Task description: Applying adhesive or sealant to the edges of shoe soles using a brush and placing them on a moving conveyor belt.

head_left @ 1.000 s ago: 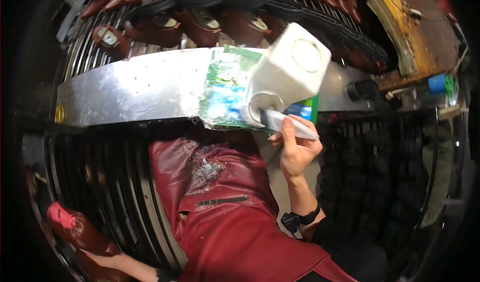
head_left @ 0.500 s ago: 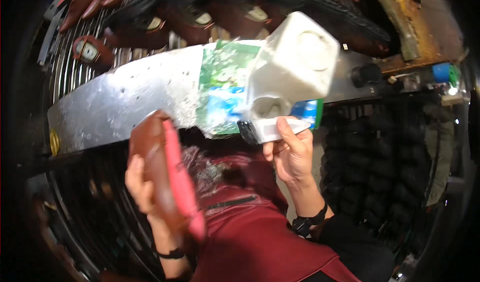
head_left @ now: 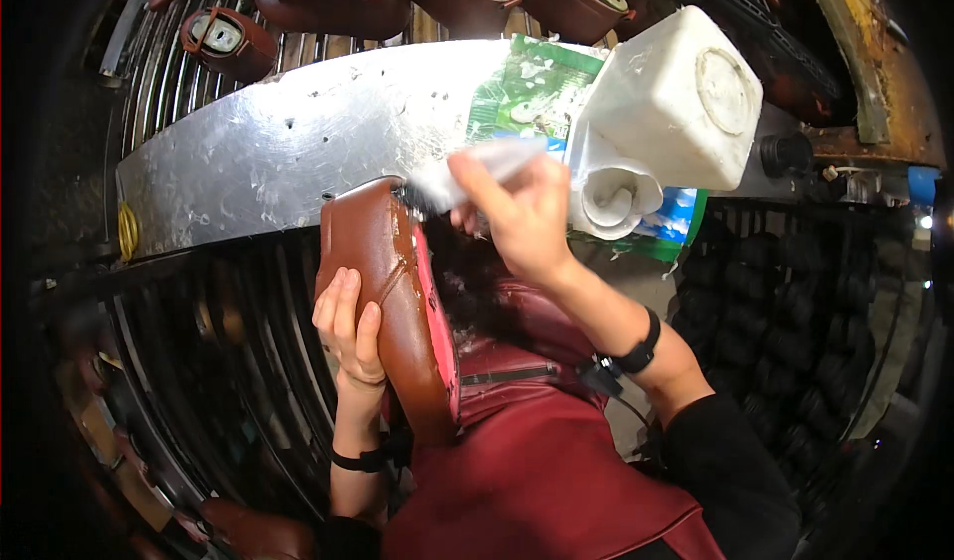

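My left hand [head_left: 350,326] is closed around a brown leather shoe [head_left: 375,252], which lies sole side to the right with a pink strip along its bottom edge. In my right hand [head_left: 532,217] is a white-handled brush [head_left: 487,162], blurred by motion. Its dark bristles meet the shoe's edge near the far end; whether they press on it I cannot tell. To the right of that hand a white square plastic jug [head_left: 671,98] lies tilted. At its near end is a white cup-like opening [head_left: 621,200] with whitish stuff inside.
A grey metal shelf [head_left: 258,148] spans the space before me, with a green and blue plastic sheet [head_left: 532,88] under the jug. Several brown shoes [head_left: 333,8] stand on a slatted rack beyond. A yellow loop [head_left: 127,232] hangs at the shelf's left end.
My right hand has brought the brush leftward from beside the jug's opening to the shoe's edge. The shoe stands more upright in my left hand. The whole view has shifted.
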A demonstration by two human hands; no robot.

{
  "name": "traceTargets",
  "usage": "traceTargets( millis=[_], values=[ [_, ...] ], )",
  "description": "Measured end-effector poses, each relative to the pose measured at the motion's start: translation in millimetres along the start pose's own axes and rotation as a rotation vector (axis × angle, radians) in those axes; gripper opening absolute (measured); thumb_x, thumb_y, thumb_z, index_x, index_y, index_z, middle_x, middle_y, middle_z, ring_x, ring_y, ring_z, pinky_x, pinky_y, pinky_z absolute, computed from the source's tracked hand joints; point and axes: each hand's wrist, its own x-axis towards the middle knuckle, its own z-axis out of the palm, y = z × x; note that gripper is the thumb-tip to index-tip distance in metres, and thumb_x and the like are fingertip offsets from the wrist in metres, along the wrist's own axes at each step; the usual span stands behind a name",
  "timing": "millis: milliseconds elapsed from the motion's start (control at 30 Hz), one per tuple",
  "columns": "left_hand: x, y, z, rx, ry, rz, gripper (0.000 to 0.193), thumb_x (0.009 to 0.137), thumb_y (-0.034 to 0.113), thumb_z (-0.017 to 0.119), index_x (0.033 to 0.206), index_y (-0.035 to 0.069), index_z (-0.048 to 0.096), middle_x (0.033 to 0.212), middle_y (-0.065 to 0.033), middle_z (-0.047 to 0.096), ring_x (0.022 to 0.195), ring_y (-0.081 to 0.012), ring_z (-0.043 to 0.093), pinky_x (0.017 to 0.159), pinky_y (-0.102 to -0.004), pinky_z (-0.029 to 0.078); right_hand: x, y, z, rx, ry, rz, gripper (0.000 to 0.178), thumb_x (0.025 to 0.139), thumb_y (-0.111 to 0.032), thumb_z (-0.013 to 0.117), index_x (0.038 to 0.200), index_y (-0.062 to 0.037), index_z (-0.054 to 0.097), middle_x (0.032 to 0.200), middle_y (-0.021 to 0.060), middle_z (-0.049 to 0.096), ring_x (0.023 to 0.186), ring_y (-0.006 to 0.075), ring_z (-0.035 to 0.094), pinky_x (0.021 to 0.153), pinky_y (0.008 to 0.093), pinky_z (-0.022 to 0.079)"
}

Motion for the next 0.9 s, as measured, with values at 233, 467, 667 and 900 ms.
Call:
traceTargets(
  millis=[233,467,667,900],
  values=[
    [5.5,-1.9,2.9,-0.011,0.088,0.018,0.033,0.098,0.003,0.064,0.130,0.001,0.057,0.135,-0.0284,0.065,0.122,-0.0424,0.064,0.105,-0.0496,0.053,-23.9,-16.8,-14.8,0.091,-0.121,0.142,0.021,0.099,-0.018,0.076,0.094,0.0024,0.076,0.076,0.0054,0.074,0.058,0.0088,0.065,0.049,0.0235,0.047],
    [17.0,3.0,-0.4,-0.022,0.083,-0.009,0.039,0.095,0.005,0.066,0.133,-0.001,0.057,0.137,-0.0271,0.064,0.126,-0.0416,0.063,0.108,-0.0496,0.051,-113.5,-48.7,-34.6,-0.089,-0.636,-0.515,0.017,0.091,-0.003,0.076,0.105,0.0069,0.074,0.092,0.0171,0.075,0.074,0.0287,0.071,0.066,0.0365,0.058],
    [23.4,7.3,-2.8,0.027,0.072,0.023,0.047,0.092,0.008,0.070,0.136,-0.001,0.058,0.140,-0.0258,0.063,0.128,-0.0400,0.062,0.108,-0.0491,0.050,-146.0,-70.8,-46.0,-0.207,-0.804,-0.644,0.030,0.086,-0.008,0.085,0.107,0.0093,0.072,0.100,0.0223,0.076,0.075,0.0275,0.076,0.062,0.0322,0.061],
    [40.3,22.2,-8.7,0.052,0.030,-0.048,0.059,0.086,0.013,0.075,0.141,-0.002,0.060,0.142,-0.0231,0.062,0.129,-0.0393,0.061,0.110,-0.0477,0.046,-128.0,-91.3,-38.1,-0.087,-0.373,-0.193,0.011,0.090,0.000,0.076,0.098,0.0083,0.074,0.088,0.0129,0.076,0.071,0.0142,0.070,0.063,0.0279,0.056]
  ],
)
